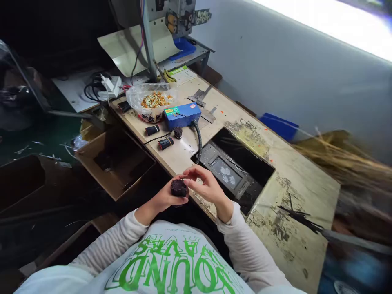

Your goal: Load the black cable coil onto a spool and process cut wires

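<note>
Over the table's near edge, my left hand [167,196] is wrapped round a bundle of short black wires [179,188], its cut end facing up towards me. My right hand [206,185] curls in from the other side, with thumb and forefinger closed at the bundle's upper right rim. Anything small between those fingertips is hidden. Beyond the hands, two banded bundles of the same kind, a farther bundle [152,130] and a nearer bundle [165,143], lie on their sides. A third dark bundle [177,132] stands on end beside a blue box [183,115].
The wooden table [294,228] has a rectangular cutout holding a dark metal solder pot [228,173]. A corrugated black hose [199,143] runs from the blue box to it. Small orange-and-white parts fill a plastic bag [153,100]. An open cardboard box [113,163] stands left, below table height.
</note>
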